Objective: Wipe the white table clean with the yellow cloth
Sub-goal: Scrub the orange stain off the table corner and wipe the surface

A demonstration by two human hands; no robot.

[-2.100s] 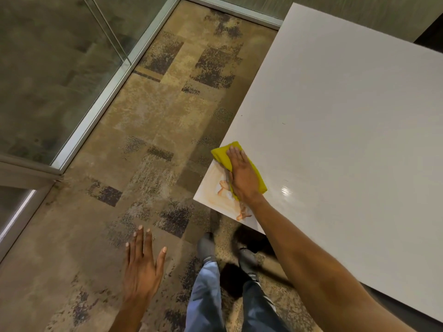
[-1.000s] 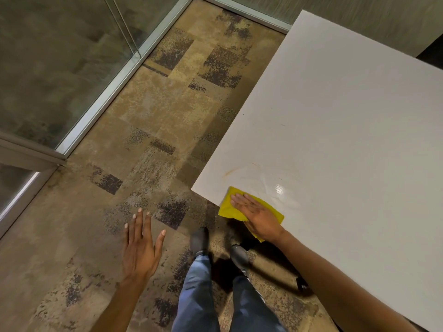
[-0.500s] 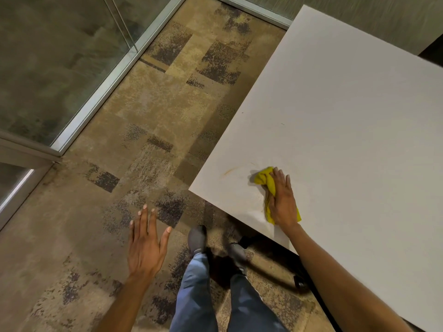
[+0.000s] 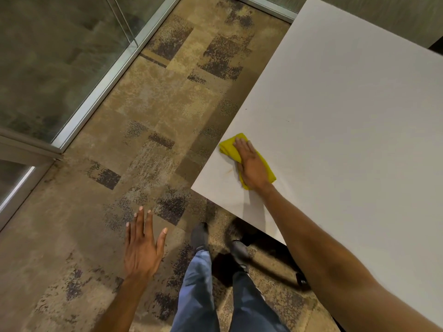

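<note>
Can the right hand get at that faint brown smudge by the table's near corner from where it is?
Probably yes. The right hand lies flat on the yellow cloth, and the smudge shows just beside it on the bare table, nothing between.

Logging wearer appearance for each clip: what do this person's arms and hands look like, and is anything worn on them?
Both forearms are bare as far as the frame shows, with no sleeves in view. The left hand and right hand wear no gloves, and no rings, watch or wristband show. The left hand's fingernails are short and pale.
</note>
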